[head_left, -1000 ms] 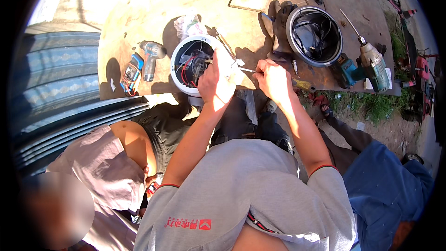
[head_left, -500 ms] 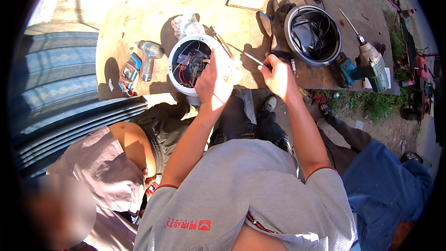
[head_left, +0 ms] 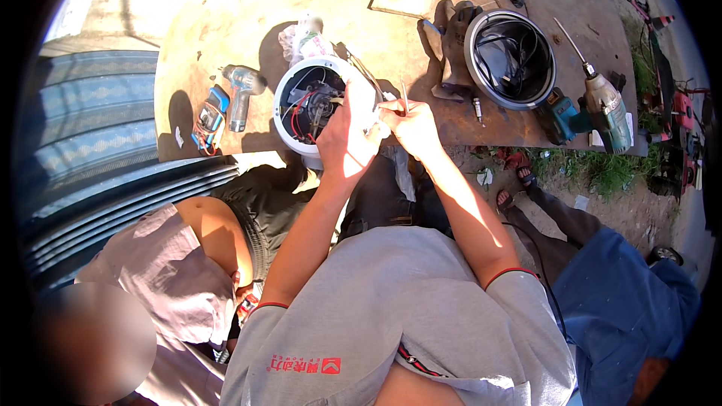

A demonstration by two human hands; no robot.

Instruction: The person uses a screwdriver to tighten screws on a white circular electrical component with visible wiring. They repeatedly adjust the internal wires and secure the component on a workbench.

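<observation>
A round white housing (head_left: pixel 288 133) with red and dark wires (head_left: pixel 304 116) inside stands at the table's near edge. My left hand (head_left: pixel 348 134) is over its right side, fingers curled in; bright glare hides what they grip. Close beside it, my right hand (head_left: pixel 414 129) pinches a thin rod (head_left: pixel 404 95), which points up and away from me. Small white bits show between the two hands, too washed out to name. A crumpled clear plastic bag (head_left: pixel 304 41) lies just behind the housing.
Left on the table are a cordless driver (head_left: pixel 242 94) and a blue meter with leads (head_left: pixel 211 116). To the right lie dark gloves (head_left: pixel 455 49), a round bowl-like housing with black cable (head_left: pixel 475 79) and a green power drill (head_left: pixel 605 109). People sit at both sides.
My right hand has moved left, close to my left hand. The rod in it has turned from slanting left to nearly upright. My left hand stays at the housing.
</observation>
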